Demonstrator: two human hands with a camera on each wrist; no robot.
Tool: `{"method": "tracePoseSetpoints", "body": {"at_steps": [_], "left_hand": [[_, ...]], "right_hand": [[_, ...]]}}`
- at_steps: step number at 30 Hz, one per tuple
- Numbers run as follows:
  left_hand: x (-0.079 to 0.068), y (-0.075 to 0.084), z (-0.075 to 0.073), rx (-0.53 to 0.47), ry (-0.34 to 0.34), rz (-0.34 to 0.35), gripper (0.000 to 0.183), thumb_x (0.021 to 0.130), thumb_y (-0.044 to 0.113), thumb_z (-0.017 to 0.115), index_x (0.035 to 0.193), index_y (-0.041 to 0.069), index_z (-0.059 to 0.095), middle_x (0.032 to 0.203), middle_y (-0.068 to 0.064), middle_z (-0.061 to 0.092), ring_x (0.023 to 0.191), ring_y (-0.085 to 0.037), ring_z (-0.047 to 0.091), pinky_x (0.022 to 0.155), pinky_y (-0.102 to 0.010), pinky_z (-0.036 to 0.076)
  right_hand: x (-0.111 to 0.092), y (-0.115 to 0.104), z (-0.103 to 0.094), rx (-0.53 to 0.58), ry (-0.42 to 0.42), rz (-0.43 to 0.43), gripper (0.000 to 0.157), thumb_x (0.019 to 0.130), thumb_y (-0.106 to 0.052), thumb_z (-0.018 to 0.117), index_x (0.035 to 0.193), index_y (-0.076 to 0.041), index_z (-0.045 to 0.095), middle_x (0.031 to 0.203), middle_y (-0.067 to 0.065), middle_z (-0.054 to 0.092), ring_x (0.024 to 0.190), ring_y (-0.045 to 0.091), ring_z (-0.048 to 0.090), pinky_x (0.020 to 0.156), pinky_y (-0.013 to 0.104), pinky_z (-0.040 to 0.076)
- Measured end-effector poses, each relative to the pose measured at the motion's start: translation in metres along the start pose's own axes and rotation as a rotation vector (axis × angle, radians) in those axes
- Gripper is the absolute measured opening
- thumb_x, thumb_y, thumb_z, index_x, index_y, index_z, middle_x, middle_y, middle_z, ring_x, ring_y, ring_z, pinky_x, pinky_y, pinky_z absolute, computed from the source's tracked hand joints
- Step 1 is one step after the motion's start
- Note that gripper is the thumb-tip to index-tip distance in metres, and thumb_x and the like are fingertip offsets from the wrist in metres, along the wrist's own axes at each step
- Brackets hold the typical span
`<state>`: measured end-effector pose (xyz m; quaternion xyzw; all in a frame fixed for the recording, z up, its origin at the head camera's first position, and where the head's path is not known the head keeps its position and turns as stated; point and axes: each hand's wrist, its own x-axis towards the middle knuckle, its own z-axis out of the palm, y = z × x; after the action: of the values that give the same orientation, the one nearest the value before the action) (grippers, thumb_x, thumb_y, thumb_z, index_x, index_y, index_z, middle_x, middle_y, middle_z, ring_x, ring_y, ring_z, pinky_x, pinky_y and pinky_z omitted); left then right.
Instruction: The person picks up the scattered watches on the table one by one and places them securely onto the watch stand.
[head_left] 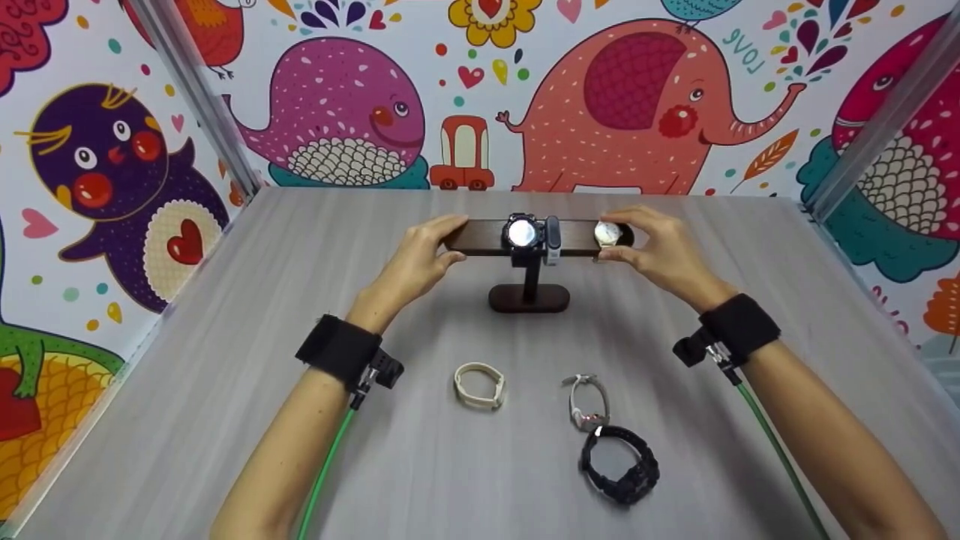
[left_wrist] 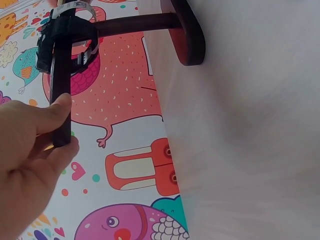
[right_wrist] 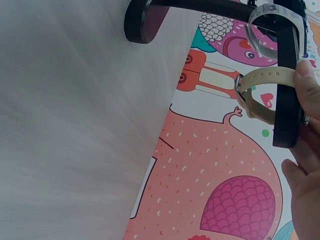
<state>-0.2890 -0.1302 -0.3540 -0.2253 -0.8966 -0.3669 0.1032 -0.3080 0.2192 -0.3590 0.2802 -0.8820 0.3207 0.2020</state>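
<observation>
A dark wooden watch stand (head_left: 480, 238) stands upright on the table, its crossbar raised on a short post. My left hand (head_left: 416, 255) pinches the bar's left end between thumb and fingers, seen close up in the left wrist view on the dark bar (left_wrist: 61, 95). On the middle of the bar sit a black watch (head_left: 523, 233) with a lit face and a slim grey band (head_left: 553, 234). Near the right end hangs a light-faced watch (head_left: 607, 234) with a beige strap (right_wrist: 272, 76) looped around the bar. My right hand (head_left: 667, 247) grips this watch, thumb below and fingers above.
In front of the stand, a cream wristband (head_left: 480, 405) lies on the grey table (head_left: 337, 465). To its right are a small watch with a pale strap (head_left: 592, 421) and a chunky black watch (head_left: 634, 484). Cartoon-printed walls (head_left: 480, 90) enclose the back and sides.
</observation>
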Motion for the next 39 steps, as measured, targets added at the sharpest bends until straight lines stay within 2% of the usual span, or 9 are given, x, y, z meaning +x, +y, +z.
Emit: {"method": "tracePoseSetpoints", "body": {"at_steps": [2,7,10,15,22,24,31,33,39], "left_hand": [[0.000,0.000,0.000,0.000,0.003,0.003,0.052,0.089,-0.003,0.069,0.139,-0.005,0.055,0.144,-0.024,0.055,0.137,-0.036,0.052,0.117,-0.042,0.043],[-0.001,-0.001,0.000,0.014,0.006,0.011,0.051,0.090,-0.002,0.069,0.139,-0.004,0.055,0.144,-0.023,0.056,0.137,-0.035,0.052,0.116,-0.042,0.045],[-0.001,-0.001,0.001,0.013,0.004,0.005,0.051,0.090,-0.003,0.069,0.139,-0.004,0.055,0.144,-0.022,0.055,0.137,-0.034,0.052,0.116,-0.041,0.044],[0.000,0.000,0.001,0.009,-0.001,-0.014,0.051,0.090,-0.002,0.069,0.140,-0.003,0.055,0.145,-0.022,0.055,0.138,-0.034,0.051,0.117,-0.040,0.043],[0.000,-0.001,0.001,0.009,-0.005,-0.007,0.052,0.090,-0.002,0.069,0.140,-0.003,0.055,0.146,-0.021,0.054,0.138,-0.034,0.051,0.118,-0.040,0.042],[0.001,-0.001,0.001,0.009,0.001,-0.001,0.052,0.090,-0.002,0.069,0.139,-0.004,0.055,0.146,-0.022,0.054,0.138,-0.034,0.051,0.118,-0.040,0.043],[0.000,-0.001,0.000,0.010,-0.012,-0.015,0.052,0.090,-0.002,0.069,0.140,-0.004,0.054,0.147,-0.022,0.053,0.139,-0.034,0.049,0.119,-0.040,0.041],[0.000,-0.001,0.000,0.017,-0.014,-0.013,0.052,0.091,-0.001,0.069,0.140,-0.004,0.054,0.146,-0.022,0.053,0.139,-0.034,0.050,0.118,-0.040,0.042],[0.000,0.000,0.000,0.025,-0.006,-0.003,0.052,0.090,-0.001,0.069,0.140,-0.005,0.054,0.145,-0.022,0.055,0.138,-0.034,0.050,0.117,-0.040,0.043]], "right_hand": [[0.001,-0.001,0.002,0.019,-0.008,-0.003,0.052,0.076,-0.015,0.087,0.125,-0.005,0.070,0.122,0.013,0.071,0.118,0.029,0.065,0.103,0.037,0.052],[0.004,-0.005,0.006,0.072,-0.018,-0.012,0.051,0.076,-0.013,0.086,0.124,-0.003,0.070,0.122,0.014,0.070,0.117,0.028,0.064,0.096,0.005,0.044],[0.006,-0.008,0.008,0.071,-0.019,-0.012,0.051,0.076,-0.013,0.086,0.123,-0.003,0.070,0.122,0.014,0.070,0.115,0.028,0.065,0.092,-0.001,0.040],[0.008,-0.010,0.010,0.052,-0.030,-0.027,0.050,0.077,-0.014,0.086,0.123,-0.004,0.071,0.122,0.014,0.070,0.114,0.027,0.065,0.092,0.004,0.042],[0.012,-0.014,0.012,0.026,-0.047,-0.051,0.049,0.077,-0.016,0.086,0.123,-0.005,0.071,0.122,0.012,0.070,0.113,0.026,0.066,0.095,0.029,0.054],[0.013,-0.015,0.013,0.036,-0.056,-0.052,0.050,0.078,-0.016,0.086,0.124,-0.005,0.071,0.122,0.011,0.070,0.113,0.025,0.065,0.095,0.032,0.054],[0.016,-0.018,0.016,0.079,-0.067,-0.062,0.049,0.077,-0.013,0.086,0.123,-0.003,0.070,0.122,0.013,0.070,0.109,0.024,0.065,0.090,0.012,0.048],[0.017,-0.019,0.017,0.083,-0.068,-0.068,0.050,0.077,-0.011,0.086,0.123,-0.003,0.070,0.122,0.013,0.070,0.111,0.025,0.065,0.089,0.010,0.048],[0.019,-0.021,0.020,0.091,-0.081,-0.070,0.052,0.077,-0.010,0.086,0.125,-0.002,0.069,0.124,0.015,0.069,0.117,0.030,0.064,0.099,0.039,0.055]]}}
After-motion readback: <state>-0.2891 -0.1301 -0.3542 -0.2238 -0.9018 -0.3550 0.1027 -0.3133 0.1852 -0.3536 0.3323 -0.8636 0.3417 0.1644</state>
